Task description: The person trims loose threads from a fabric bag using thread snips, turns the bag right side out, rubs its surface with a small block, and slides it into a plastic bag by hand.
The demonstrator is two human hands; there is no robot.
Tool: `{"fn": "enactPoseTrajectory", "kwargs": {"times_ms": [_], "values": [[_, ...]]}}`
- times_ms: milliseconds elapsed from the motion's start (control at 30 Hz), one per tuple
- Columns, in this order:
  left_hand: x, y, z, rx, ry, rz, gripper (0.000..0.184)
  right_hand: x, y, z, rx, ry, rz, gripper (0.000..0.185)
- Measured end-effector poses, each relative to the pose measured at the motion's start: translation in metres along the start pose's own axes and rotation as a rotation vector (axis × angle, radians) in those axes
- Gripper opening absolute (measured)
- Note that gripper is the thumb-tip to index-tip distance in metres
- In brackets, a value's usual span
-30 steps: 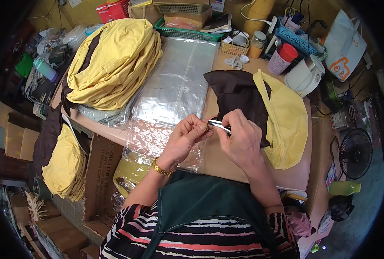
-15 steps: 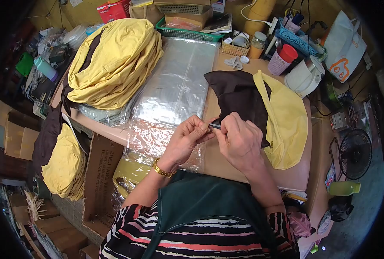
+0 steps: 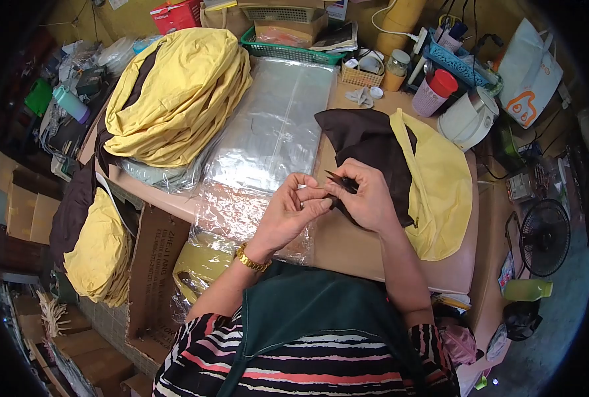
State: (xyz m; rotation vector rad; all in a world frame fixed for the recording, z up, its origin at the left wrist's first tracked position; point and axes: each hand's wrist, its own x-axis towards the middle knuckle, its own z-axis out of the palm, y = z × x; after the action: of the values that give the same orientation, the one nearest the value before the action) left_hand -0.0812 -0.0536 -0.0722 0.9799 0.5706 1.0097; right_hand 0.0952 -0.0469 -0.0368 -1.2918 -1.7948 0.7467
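Small dark thread snips stick out of my right hand, their two pointed blades spread apart. My left hand is closed in a pinch right beside them; whatever its fingertips hold is too small to make out. Both hands are over the near edge of a dark brown cloth piece. A yellow cloth piece joins it on the right, with a small metallic bit near its lower left edge.
A tall stack of yellow cloth pieces stands at the left, beside clear plastic bags. Brown and yellow pieces hang off the table's left side. A kettle, red cup and jar line the back right; a black fan is far right.
My right hand has turned and shifted slightly, so the snips' blades now point up and left. The left hand's fingers have lifted and spread a little. The cloth has stayed in place.
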Motion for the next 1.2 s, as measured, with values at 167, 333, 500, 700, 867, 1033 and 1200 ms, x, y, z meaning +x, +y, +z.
{"fn": "enactPoseTrajectory", "kwargs": {"times_ms": [167,333,500,700,867,1033,1200], "values": [[0.008,-0.013,-0.011,0.217,0.072,-0.05,0.022,0.001,0.008,0.006,0.07,0.008,0.038,0.014],[0.009,-0.015,-0.007,0.264,0.084,-0.056,0.016,0.0,0.007,0.012,0.073,0.012,0.015,0.014],[0.009,-0.02,-0.014,0.037,0.053,-0.036,0.017,-0.009,-0.021,0.007,0.005,0.233,0.005,0.019],[0.007,-0.016,-0.01,0.036,0.131,-0.085,0.019,-0.026,-0.028,-0.011,-0.391,0.114,-0.074,0.023],[0.007,-0.022,-0.01,0.091,0.145,-0.023,0.019,-0.028,-0.041,-0.007,-0.48,0.1,-0.051,0.027],[0.006,-0.021,-0.008,0.204,0.166,0.004,0.02,-0.027,-0.045,-0.003,-0.506,0.068,-0.082,0.029],[0.002,-0.013,-0.005,0.162,0.14,-0.001,0.019,-0.024,-0.032,0.0,-0.436,0.12,-0.088,0.03]]}}
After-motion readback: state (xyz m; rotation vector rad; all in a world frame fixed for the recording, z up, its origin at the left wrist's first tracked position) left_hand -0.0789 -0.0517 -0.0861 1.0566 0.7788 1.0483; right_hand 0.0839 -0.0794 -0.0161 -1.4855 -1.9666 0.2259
